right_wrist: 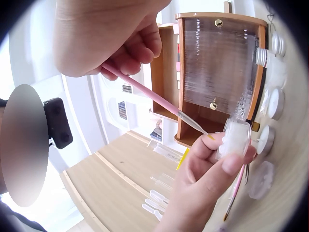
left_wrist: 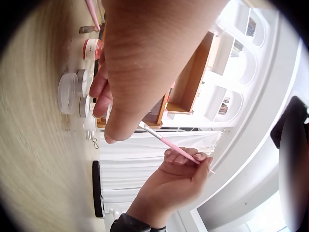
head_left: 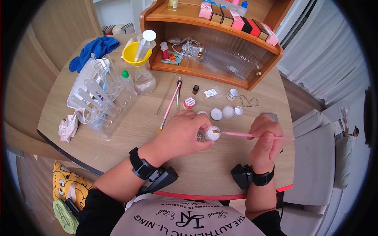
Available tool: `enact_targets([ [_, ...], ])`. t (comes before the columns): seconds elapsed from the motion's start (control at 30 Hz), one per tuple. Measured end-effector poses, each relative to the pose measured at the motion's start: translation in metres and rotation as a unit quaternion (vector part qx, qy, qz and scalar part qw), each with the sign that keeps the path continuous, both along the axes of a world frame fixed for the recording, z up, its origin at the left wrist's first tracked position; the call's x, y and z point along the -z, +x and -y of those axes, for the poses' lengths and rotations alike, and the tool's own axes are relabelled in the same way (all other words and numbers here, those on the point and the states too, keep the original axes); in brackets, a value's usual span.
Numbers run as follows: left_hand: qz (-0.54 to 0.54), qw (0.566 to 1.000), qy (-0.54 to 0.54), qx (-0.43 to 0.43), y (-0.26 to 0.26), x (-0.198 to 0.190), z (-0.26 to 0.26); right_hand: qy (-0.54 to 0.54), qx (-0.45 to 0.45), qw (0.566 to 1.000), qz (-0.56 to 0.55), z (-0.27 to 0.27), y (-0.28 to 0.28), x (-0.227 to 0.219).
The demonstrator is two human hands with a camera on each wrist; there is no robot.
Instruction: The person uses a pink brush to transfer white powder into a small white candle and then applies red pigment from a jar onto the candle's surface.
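Note:
My left hand [head_left: 179, 131] holds a small clear jar [right_wrist: 237, 137] of white stuff between thumb and fingers, its mouth tipped toward me in the head view. A pink-handled brush [head_left: 238, 134] runs sideways from my right hand [head_left: 267, 137], which pinches its handle. The brush's yellowish bristles are right at the jar's mouth. Below the left hand, a clear round lid or dish [right_wrist: 262, 180] lies on the table, partly covered by the hand in the head view. Just beyond the jar stand white round pots [head_left: 216, 114] and a red jar with a white-patterned top [head_left: 189, 103].
A second pink brush [head_left: 170, 106] and a metal spoon-like tool lie left of the jars. A test-tube rack [head_left: 106, 112] and a flask [head_left: 145, 82] with a yellow funnel stand at left. Behind is a wooden cabinet [head_left: 258, 74]. A small dark bottle [head_left: 195, 89] stands before it.

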State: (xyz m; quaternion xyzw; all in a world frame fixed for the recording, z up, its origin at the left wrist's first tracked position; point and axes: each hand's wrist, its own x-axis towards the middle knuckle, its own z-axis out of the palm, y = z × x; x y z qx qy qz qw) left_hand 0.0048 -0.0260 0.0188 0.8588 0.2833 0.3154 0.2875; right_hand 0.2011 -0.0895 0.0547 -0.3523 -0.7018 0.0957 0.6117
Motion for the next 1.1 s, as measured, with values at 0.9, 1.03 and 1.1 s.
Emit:
enact_targets([
  [0.9, 0.023, 0.997, 0.065, 0.022, 0.001, 0.007, -0.003, -0.052, 0.017, 0.998, -0.014, -0.002, 0.002, -0.004],
  [1.03, 0.006, 0.998, 0.062, 0.007, 0.003, 0.007, 0.0, -0.098, 0.067, 0.987, -0.107, -0.006, 0.003, -0.002],
  [1.1, 0.002, 0.997, 0.071, 0.004, 0.004, 0.01, 0.001, -0.2, 0.06, 0.948, -0.239, -0.013, 0.007, 0.001],
])
